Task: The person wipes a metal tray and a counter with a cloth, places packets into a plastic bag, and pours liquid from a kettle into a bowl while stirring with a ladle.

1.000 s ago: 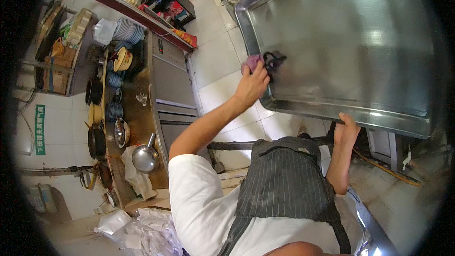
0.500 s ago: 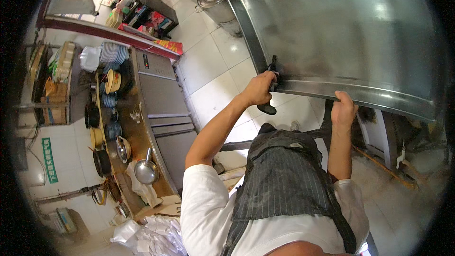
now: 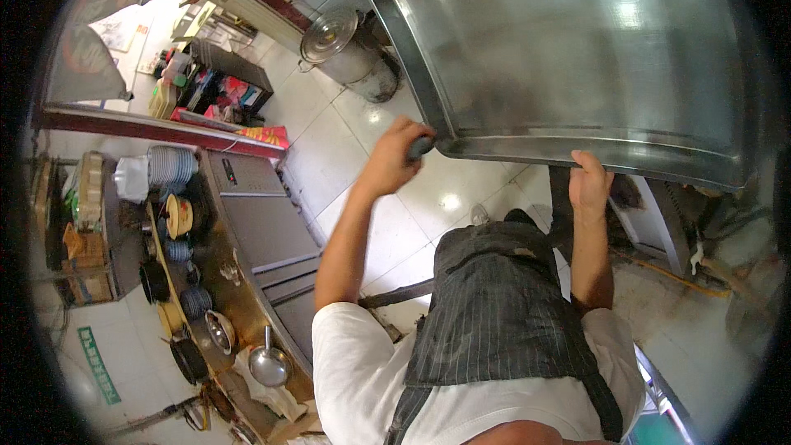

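Observation:
A large, shallow, dark metal tray (image 3: 577, 66) with raised sides fills the upper right, its near edge toward me. My right hand (image 3: 589, 184) grips that near rim, the fingertips over the edge. Just left of the tray's near left corner is my left hand (image 3: 395, 156), closed around a dark, rounded object (image 3: 420, 147). Most of that object is hidden by the fingers, so its kind is unclear. Whether it touches the tray I cannot tell.
A lidded metal pot (image 3: 350, 58) stands on the tiled floor beyond my left hand. Along the left runs a counter (image 3: 239, 280) with a ladle (image 3: 269, 363), bowls and stacked plates (image 3: 171, 167). A yellow hose (image 3: 671, 274) lies at the right.
My left hand has drawn left from the tray's near rim, carrying the dark object. The right hand stays on the rim. The whole view has shifted, and more of the pot shows.

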{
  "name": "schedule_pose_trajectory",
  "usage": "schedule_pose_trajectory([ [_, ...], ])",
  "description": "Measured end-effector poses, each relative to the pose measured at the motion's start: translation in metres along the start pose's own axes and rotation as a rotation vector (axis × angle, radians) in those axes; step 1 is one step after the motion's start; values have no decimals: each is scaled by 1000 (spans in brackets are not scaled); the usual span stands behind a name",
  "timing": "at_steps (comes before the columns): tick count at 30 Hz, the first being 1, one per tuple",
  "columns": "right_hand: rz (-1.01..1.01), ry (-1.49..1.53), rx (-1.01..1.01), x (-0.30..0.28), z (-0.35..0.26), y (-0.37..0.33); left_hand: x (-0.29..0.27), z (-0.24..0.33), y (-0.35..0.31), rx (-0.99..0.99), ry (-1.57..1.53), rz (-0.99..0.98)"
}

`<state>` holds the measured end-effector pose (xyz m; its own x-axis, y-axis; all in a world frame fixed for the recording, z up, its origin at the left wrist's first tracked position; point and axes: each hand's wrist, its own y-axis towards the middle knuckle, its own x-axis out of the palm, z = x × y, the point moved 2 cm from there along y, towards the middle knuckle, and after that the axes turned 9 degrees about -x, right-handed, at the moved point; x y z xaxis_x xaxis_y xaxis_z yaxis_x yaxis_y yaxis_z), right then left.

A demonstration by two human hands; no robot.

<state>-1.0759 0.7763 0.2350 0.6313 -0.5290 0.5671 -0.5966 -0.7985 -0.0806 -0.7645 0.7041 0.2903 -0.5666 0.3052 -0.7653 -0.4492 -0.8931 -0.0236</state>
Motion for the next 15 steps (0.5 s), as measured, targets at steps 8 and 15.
schedule_pose_trajectory([
  [8, 121, 67, -32, -16, 13, 43, 104, 24, 68, 89, -40, 142],
  [15, 57, 12, -8, -3, 23, 97, 139, 117, 129, 315, -115, 295],
])
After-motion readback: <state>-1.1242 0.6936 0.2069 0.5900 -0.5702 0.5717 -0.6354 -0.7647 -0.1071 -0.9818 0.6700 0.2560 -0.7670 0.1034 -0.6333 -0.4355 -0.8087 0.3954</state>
